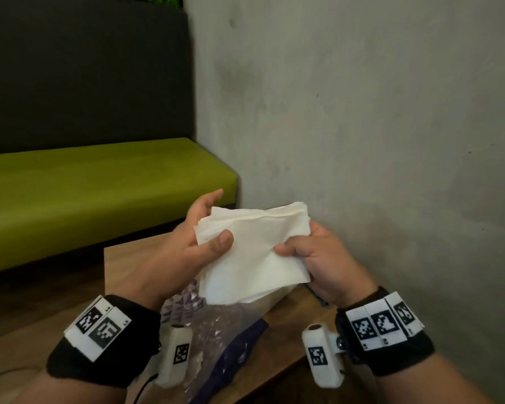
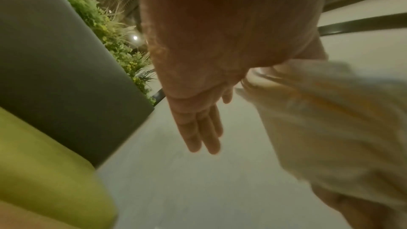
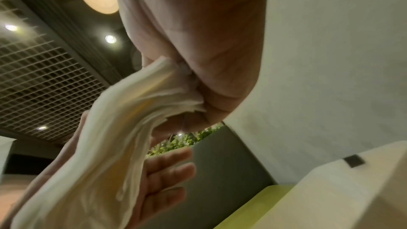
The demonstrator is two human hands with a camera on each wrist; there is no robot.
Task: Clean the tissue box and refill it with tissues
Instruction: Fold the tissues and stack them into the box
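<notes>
A stack of white tissues (image 1: 251, 252) is held in the air between both hands, over the table. My left hand (image 1: 193, 243) grips its left side, thumb on top and straight fingers (image 2: 202, 128) spread underneath. My right hand (image 1: 309, 258) pinches the right edge of the tissues (image 3: 110, 137), which bunch and sag from that grip. The white tissue box (image 1: 274, 300) stands on the table right under the stack, mostly hidden by it. In the right wrist view the tissue box (image 3: 352, 189) shows at the lower right, with a small dark mark on its top.
A crumpled clear and purple plastic bag (image 1: 222, 336) lies on the wooden table (image 1: 123, 258) in front of the box. A grey wall (image 1: 362, 141) runs close along the right. To the left a green bench (image 1: 85, 193) stands behind the table.
</notes>
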